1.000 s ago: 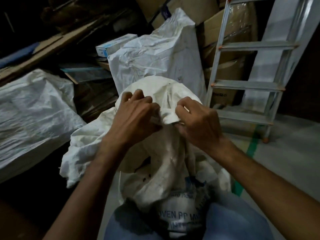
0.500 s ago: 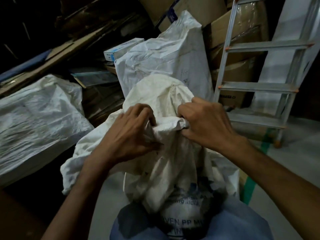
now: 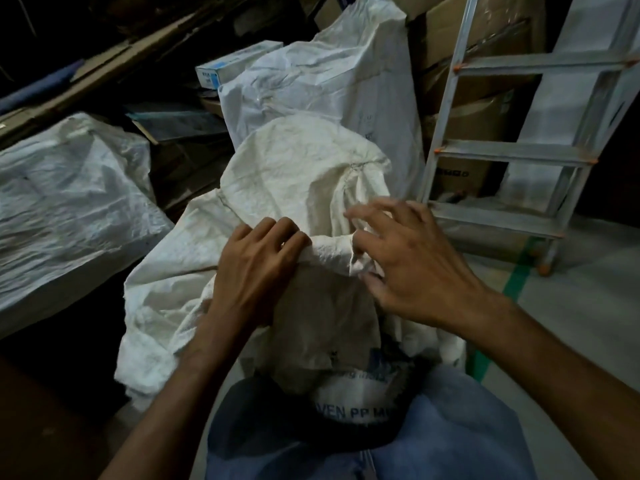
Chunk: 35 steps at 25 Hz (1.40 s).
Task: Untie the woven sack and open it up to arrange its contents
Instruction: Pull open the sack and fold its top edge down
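While the left hand (image 3: 256, 271) holds the gathered top of the woven sack (image 3: 325, 320) with curled fingers, the right hand (image 3: 419, 271) is just beside it with the fingers spread and slightly bent. The right fingers are blurred, and they hold nothing that I can see. Only the thumb seems to touch the rolled edge of the cloth between both hands. The hands are near each other but they do not touch.

The sack stands upright directly in front of the person, between the knees, which are covered by blue jeans (image 3: 467, 431). On its lower part some dark printed letters (image 3: 349, 412) can be read in part. Its cloth is cream-coloured and much wrinkled. Behind the hands more cream cloth (image 3: 298, 168) rises like a rounded flap. I cannot tell if it belongs to the same sack or to another one.

Further behind leans a taller white sack (image 3: 329, 77), and a big white sack (image 3: 69, 202) lies at the left. A small blue and white box (image 3: 235, 65) is beside the tall one, with cardboard boxes (image 3: 485, 36) at the back. At the right stands a metal ladder (image 3: 512, 154), and a green line (image 3: 516, 282) runs on the grey floor (image 3: 588, 323) near its foot.
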### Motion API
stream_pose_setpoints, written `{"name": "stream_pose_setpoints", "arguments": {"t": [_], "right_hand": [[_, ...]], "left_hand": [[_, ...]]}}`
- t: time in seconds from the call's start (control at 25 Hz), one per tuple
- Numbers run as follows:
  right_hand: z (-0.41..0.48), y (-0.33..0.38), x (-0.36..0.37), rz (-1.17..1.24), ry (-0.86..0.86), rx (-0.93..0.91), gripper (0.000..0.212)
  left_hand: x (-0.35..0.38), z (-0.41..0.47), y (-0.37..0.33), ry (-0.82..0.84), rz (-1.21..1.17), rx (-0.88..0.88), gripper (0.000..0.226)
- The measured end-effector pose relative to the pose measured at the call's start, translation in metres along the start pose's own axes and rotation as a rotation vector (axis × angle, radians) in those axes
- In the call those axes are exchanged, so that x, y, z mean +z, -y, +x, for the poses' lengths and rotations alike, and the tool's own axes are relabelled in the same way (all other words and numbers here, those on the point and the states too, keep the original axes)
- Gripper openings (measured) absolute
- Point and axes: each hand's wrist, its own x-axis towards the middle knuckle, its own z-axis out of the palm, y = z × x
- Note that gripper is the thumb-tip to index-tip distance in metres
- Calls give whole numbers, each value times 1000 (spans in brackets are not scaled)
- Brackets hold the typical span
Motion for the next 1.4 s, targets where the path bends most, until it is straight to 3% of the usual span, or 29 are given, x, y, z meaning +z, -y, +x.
{"name": "stream_pose_setpoints", "arguments": {"t": [0.16, 0.24, 0.32, 0.44, 0.52, 0.6, 0.68, 0.76, 0.84, 0.92, 1.0, 1.12, 1.16, 1.24, 1.32, 1.4], "right_hand": [[6, 15, 18, 3, 19, 16, 68], [7, 20, 31, -103, 69, 5, 61], [5, 19, 39, -152, -67, 69, 37], [-4, 21, 49, -123, -299, 173, 20], [-12, 27, 55, -94, -366, 217, 17], [-17, 31, 54, -61, -308, 267, 18], [-23, 32, 44, -44, -96, 282, 27], [-22, 26, 24, -68, 102, 130, 43], [-10, 20, 5, -76, 175, -95, 55], [9, 15, -4, -60, 254, -154, 61], [24, 6, -8, -119, 358, -1, 73], [21, -11, -13, -223, 664, 349, 105], [16, -10, -15, -240, 676, 363, 101], [9, 4, -12, -215, 477, 238, 86], [14, 22, -5, 18, 319, 60, 85], [23, 34, 3, 249, 325, 60, 74]], "left_hand": [[2, -17, -4, -178, -14, 76, 6], [0, -20, -4, -155, -19, 74, 6], [-6, -19, -4, -11, -116, -43, 19], [-24, -8, -2, 444, -485, -340, 56], [-21, -4, 0, 521, -569, -390, 64], [-13, -4, -5, 506, -519, -386, 72], [-1, -7, -10, 433, -382, -308, 65], [2, -10, -10, 355, -242, -205, 54], [0, -12, -6, 293, -186, -99, 54], [-7, -11, -1, 214, -145, -34, 52], [-13, -17, 7, 165, -103, -9, 54], [-19, -35, 22, 105, -74, -97, 57], [-19, -38, 23, 99, -65, -115, 57], [-15, -36, 19, 102, -79, -76, 54], [-7, -28, 17, 106, -162, 8, 50], [-2, -22, 21, 122, -215, 22, 47]]}}
